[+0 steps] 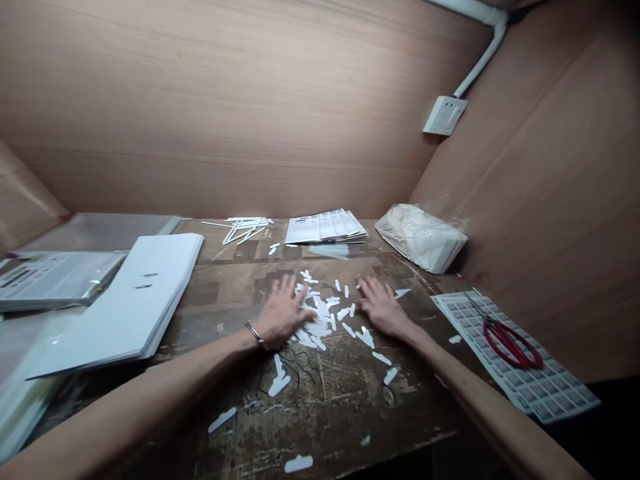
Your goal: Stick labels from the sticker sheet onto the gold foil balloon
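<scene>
Many small white cut-out pieces (320,308) lie in a loose heap on the dark wooden table (345,400). My left hand (285,310), with a bracelet at the wrist, rests palm down with fingers spread against the heap's left side, touching some pieces. To the right of the heap, my right hand (383,305) lies flat on the table with its fingers apart. Neither hand grips anything that I can see; what lies under the palms is hidden. Stray white pieces (279,383) are scattered nearer the front edge.
Red-handled scissors (511,343) lie on a printed sticker sheet (540,383) at right. Behind stand printed cards (325,227), white strips (245,227) and a plastic bag of white pieces (423,237). A white paper stack (130,293) and wrapped packets (60,277) lie left. Plywood walls enclose the table.
</scene>
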Demonstrator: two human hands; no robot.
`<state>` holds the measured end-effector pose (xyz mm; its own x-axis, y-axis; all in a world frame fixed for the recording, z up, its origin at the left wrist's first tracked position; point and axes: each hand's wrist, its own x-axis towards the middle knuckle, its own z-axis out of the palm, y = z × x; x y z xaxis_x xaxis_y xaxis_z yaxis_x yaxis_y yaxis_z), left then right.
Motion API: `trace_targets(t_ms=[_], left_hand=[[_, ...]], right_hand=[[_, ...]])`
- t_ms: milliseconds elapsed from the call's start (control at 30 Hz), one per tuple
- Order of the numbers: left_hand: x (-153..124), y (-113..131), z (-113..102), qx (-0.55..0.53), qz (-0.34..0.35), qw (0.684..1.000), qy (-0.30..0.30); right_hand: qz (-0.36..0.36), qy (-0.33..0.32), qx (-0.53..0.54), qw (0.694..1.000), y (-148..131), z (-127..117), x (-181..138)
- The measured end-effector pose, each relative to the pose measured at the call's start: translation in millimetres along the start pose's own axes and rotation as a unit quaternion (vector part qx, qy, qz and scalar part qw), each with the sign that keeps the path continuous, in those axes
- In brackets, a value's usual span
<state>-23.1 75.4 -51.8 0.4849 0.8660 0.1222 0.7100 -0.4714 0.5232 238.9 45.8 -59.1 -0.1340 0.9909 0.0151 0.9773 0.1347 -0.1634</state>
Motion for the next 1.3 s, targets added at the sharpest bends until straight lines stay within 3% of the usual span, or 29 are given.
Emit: trace_targets(t_ms=[67, 133, 200, 267, 367, 467, 567, 767, 867, 933, 1033, 1167, 1300], left_hand=[[9, 16, 3, -0.107, 0.061, 0.992, 0.001], [28, 12, -5, -0.150, 0.039, 0.985, 0.077], [54, -11, -20, -0.064, -0.030, 0.990, 0.119], [82, -42, -32, 0.032, -0.088, 0.990, 0.103], [113, -82, -38, 0.105, -0.086, 0.990, 0.029], [120, -96, -32, 0.142, -0.063, 0.988, -0.012], [100, -83, -25, 0.161, -0.032, 0.986, -0.034], [30, -22, -20, 0.109, 0.084, 0.980, -0.144], [25, -8, -16, 0.082, 0.091, 0.982, -0.146], [38, -8, -12, 0.046, 0.065, 0.990, -0.118], [72, -15, -8, -0.046, -0.014, 0.999, -0.004], [126, -21, -11, -0.209, -0.102, 0.963, 0.138], [177, -18, -12, -0.308, -0.079, 0.937, 0.146]], right_hand=[[-0.145, -0.021, 0.036, 0.989, -31, -8, 7], [-0.217, -0.009, 0.058, 0.974, -51, -17, 24], [-0.215, 0.016, 0.058, 0.975, -62, -23, 54], [-0.201, 0.017, 0.046, 0.978, -71, -21, 95], [-0.204, -0.008, 0.036, 0.978, -88, -6, 154], [-0.208, -0.013, 0.038, 0.977, -104, 10, 182], [-0.240, 0.002, 0.043, 0.970, -103, 12, 162], [-0.379, -0.019, 0.043, 0.924, -57, -12, 72], [-0.365, -0.024, 0.048, 0.929, -43, -16, 61], [-0.345, -0.010, 0.062, 0.937, -42, -14, 67], [-0.329, 0.004, 0.078, 0.941, -53, -7, 83], [-0.280, 0.028, 0.078, 0.956, -71, 0, 108], [-0.233, 0.097, 0.069, 0.965, -77, -3, 137]])
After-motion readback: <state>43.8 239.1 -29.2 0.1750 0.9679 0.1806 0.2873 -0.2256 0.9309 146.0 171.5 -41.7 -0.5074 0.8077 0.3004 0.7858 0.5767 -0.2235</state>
